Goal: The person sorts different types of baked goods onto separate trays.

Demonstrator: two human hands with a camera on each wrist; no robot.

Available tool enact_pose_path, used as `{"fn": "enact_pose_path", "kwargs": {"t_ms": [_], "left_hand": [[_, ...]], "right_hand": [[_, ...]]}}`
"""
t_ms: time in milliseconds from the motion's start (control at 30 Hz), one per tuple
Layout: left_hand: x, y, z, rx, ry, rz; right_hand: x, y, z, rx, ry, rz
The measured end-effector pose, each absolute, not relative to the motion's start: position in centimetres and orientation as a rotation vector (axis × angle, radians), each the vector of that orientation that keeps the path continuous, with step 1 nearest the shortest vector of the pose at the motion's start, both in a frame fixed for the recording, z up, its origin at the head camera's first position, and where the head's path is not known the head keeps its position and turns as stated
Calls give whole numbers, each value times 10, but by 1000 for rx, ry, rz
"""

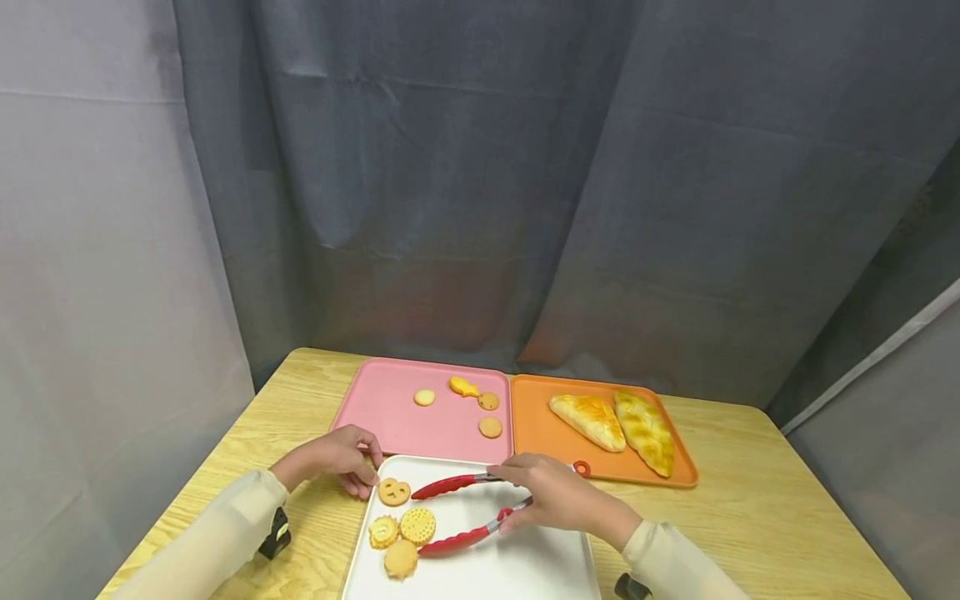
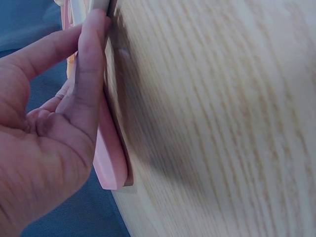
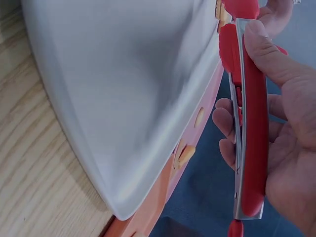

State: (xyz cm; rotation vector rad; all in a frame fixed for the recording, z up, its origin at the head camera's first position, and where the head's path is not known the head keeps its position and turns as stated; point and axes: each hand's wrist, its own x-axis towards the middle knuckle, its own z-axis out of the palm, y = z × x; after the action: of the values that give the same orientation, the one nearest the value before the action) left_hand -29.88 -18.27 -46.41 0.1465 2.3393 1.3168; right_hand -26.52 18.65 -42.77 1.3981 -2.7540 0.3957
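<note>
The right hand (image 1: 558, 498) grips a pair of red tongs (image 1: 468, 510), fingers and thumb curled round the handle end; the right wrist view confirms the thumb lying along one red arm. The tongs are spread, their two red tips pointing left over the white tray (image 1: 525, 567). The lower tip lies just beside a cluster of three biscuits (image 1: 401, 537) at the tray's left side. A fourth biscuit (image 1: 393, 492), with a face pattern, sits near the tray's far left corner, close to the upper tip.

The left hand (image 1: 337, 458) rests at the far left corner of the white tray, fingers bent over its edge and touching it. It appears to hold the corner, though the grip is not fully clear.

Behind the white tray lies a pink tray (image 1: 375, 408) carrying three round biscuits (image 1: 489, 414) and one yellow fish-shaped piece (image 1: 463, 387). Touching its right edge is an orange tray (image 1: 536, 429) with two bread pastries (image 1: 615, 425) side by side. All trays stand on a light wooden tabletop (image 1: 750, 492). A grey curtain (image 1: 480, 183) hangs behind.
</note>
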Motion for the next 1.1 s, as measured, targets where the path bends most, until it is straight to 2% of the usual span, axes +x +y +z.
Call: {"fn": "enact_pose_path", "kwargs": {"t_ms": [600, 1100], "left_hand": [[-300, -183, -465, 152, 2337, 1321], [-301, -184, -468, 161, 2341, 1322]], "right_hand": [[-268, 174, -429, 1394, -2702, 360], [-274, 183, -430, 1332, -2712, 351]]}}
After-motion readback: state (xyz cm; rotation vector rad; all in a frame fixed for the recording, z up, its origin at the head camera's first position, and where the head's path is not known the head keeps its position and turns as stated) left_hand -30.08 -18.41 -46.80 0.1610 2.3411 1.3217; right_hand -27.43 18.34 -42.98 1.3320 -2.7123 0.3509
